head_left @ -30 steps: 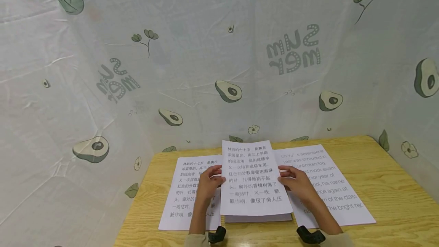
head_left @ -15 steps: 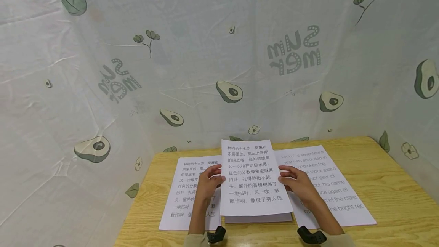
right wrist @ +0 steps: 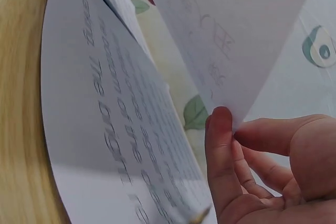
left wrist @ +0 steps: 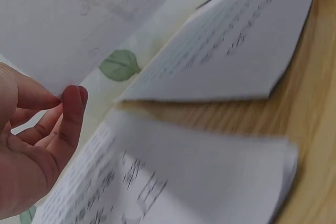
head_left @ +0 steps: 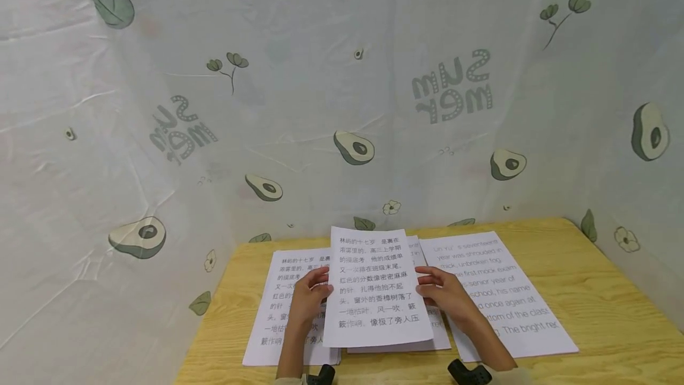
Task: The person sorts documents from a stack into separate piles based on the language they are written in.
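Note:
A white sheet of paper (head_left: 369,290) with printed Chinese characters is held up above the table, its front towards the head camera. My left hand (head_left: 306,305) pinches its left edge between thumb and fingers, while my right hand (head_left: 447,297) pinches the right edge. In the left wrist view the left thumb and index finger meet at the paper edge; the right wrist view shows the same grip. Partly behind the sheet lies a Chinese-text paper stack (head_left: 262,337) on the left. Below the sheet, a middle paper stack (head_left: 435,337) shows some English letters and is mostly covered.
To the right lies another paper stack (head_left: 518,296) with large English print, partly behind the right forearm. The wooden table (head_left: 614,337) extends beyond it to the right. A pale curtain (head_left: 299,106) with avocado prints hangs behind the table.
Both hands have carried the sheet left, over more of the left stack. More of the middle stack, with English letters, now shows at its right side. The head view has shifted slightly.

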Motion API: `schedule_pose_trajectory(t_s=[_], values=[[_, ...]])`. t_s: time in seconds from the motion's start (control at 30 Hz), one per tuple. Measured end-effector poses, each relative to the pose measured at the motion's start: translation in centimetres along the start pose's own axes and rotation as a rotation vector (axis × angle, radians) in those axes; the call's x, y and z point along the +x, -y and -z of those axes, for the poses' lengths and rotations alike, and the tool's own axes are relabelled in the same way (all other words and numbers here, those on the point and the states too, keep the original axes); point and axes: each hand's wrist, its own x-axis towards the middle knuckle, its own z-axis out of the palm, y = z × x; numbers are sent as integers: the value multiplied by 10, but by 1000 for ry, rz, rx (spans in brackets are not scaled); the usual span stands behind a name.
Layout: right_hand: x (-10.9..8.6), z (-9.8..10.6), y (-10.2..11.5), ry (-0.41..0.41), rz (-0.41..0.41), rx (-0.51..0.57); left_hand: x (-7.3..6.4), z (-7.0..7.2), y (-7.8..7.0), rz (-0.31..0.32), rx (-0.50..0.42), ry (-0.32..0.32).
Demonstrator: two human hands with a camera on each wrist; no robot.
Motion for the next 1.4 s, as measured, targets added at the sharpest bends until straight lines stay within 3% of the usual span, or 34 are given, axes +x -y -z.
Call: schedule_pose_trajectory(t_s=[0.43, 0.7, 1.1, 1.4], values=[[2, -46, -3, -12, -9, 63, -2, 38, 7, -8, 77, -46], [4, -77, -6, -5, -9, 96, -3, 67, 19, 32, 110, -73], [10, -119, -11, 54, 23, 94, -2, 106, 29, 72, 181, -138], [11, -146, -6, 116, 58, 113, 4, 136, 35, 71, 173, -121]])
